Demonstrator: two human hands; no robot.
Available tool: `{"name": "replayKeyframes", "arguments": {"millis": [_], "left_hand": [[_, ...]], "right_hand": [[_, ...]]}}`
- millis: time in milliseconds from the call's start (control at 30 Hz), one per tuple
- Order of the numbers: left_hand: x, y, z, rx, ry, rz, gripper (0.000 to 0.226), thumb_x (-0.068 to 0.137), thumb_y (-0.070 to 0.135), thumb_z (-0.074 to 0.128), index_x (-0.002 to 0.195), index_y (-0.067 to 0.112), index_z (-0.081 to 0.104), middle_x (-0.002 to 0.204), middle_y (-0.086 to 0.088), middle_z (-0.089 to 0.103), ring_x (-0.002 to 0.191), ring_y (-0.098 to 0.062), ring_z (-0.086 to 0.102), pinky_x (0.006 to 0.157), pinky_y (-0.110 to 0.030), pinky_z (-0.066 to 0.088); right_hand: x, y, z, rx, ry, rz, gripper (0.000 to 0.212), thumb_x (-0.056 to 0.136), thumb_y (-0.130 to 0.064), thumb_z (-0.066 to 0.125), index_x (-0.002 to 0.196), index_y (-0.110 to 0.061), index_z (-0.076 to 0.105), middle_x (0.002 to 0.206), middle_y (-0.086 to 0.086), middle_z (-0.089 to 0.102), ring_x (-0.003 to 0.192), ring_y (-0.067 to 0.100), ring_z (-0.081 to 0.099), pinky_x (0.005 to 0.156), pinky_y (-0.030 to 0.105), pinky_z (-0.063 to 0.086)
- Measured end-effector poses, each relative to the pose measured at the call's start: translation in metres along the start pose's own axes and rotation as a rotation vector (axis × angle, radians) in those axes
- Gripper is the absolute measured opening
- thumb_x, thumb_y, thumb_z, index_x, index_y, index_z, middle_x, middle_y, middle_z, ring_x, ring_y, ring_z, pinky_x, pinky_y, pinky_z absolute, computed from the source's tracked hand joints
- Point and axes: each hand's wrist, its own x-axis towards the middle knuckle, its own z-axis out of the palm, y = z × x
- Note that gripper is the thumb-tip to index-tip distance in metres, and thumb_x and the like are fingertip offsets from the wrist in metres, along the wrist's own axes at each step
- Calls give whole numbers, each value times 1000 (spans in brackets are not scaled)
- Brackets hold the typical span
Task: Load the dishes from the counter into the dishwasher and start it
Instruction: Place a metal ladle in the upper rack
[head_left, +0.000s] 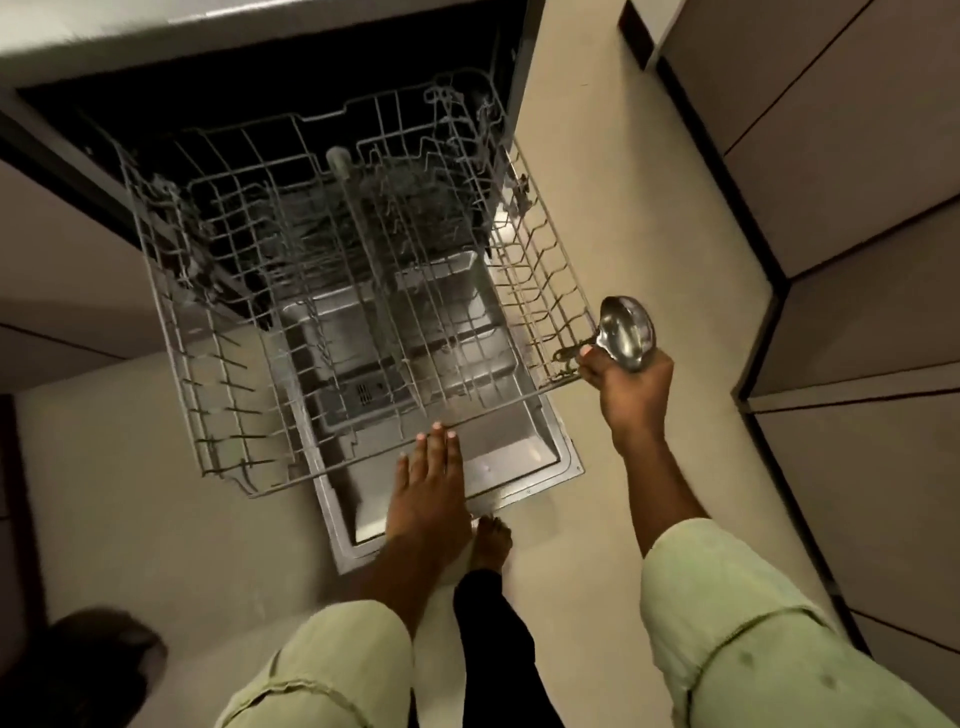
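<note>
Seen from above: dishwasher (291, 67) open under the counter edge, door (524, 457) dropped flat, steel inner face catching the light. Wire rack (322, 291) pulled out over the door, grey tines in rows, nothing resting on the near part; farther in, too dark to tell.

Right hand (631, 389) just off the rack's right front corner, closed around a small steel ladle (626, 330). Bowl of the ladle uppermost, above the knuckles, hollow side facing the camera, shiny. Fingers (592, 364) wrapped over the stem right below the bowl — thumb side toward the rack, fingertips near the corner wires, touching or not unclear. Handle mostly hidden in the grip; a short dark length showing to the left of the bowl, against the rack's edge.

Left hand (428, 483) flat and open, fingers straight and together, holding nothing — fingertips at the rack's front rail, seemingly touching it.

Pale green sleeves on both arms. Bare foot (491, 540) on the beige floor (623, 171) at the door's near edge.
</note>
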Motion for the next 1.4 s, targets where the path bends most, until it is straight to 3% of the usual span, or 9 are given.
{"name": "replayKeyframes", "arguments": {"millis": [200,400,500,633,767,933,1033,1200,1400], "left_hand": [[7,13,5,-15,42,-83,82,102,35,36,149,10,-27,152,-9,-37,144,-26,-30,112,-39,-19],[13,23,6,-58,58,-137,85,100,38,37,152,10,-23,159,-10,-30,149,-28,-23,115,-36,-16],[14,25,4,-64,65,-142,86,99,41,37,153,9,-23,160,-12,-28,149,-28,-21,113,-35,-16],[14,26,1,-87,63,-149,87,99,40,39,154,10,-21,161,-12,-25,150,-28,-20,115,-35,-16],[16,26,1,-102,65,-152,87,99,41,41,155,11,-19,162,-12,-22,150,-28,-18,117,-36,-14],[17,27,1,-106,67,-155,87,99,42,42,155,11,-18,163,-12,-21,151,-29,-17,118,-36,-12],[18,27,1,-107,57,-152,87,100,42,41,154,12,-19,163,-12,-21,151,-29,-17,118,-37,-11],[17,27,0,-115,61,-151,87,100,41,42,155,11,-18,164,-13,-18,151,-30,-15,120,-38,-9],[19,26,1,-117,57,-154,88,100,41,43,155,10,-18,164,-13,-18,151,-30,-14,120,-38,-7]], "right_hand": [[31,21,14,-24,-68,39,33,75,7,76,74,-25,69,75,-5,71,75,21,69,76,44,59],[43,37,25,18,-98,95,6,94,-11,63,93,-15,68,84,10,71,76,30,69,70,39,58],[42,47,25,-82,-89,32,16,95,-11,61,84,-20,68,79,7,69,72,26,67,67,40,56],[37,54,24,-286,1,-52,14,92,-13,65,92,-1,71,78,6,66,62,6,56,55,21,41],[38,55,23,-324,34,-83,15,91,-15,66,86,-1,70,71,5,62,57,3,51,49,11,36],[35,62,17,-295,-21,-50,17,92,-13,66,103,-2,72,85,8,70,76,16,63,66,22,48],[38,63,16,-334,-105,-52,21,90,-16,69,104,0,72,87,9,69,79,17,61,72,27,46],[46,51,21,-486,-152,-42,23,92,-24,68,107,-6,71,92,5,68,80,16,58,60,18,38],[44,52,21,-635,-125,-4,28,87,-23,73,111,-8,69,104,10,72,87,21,62,71,25,41]]}}
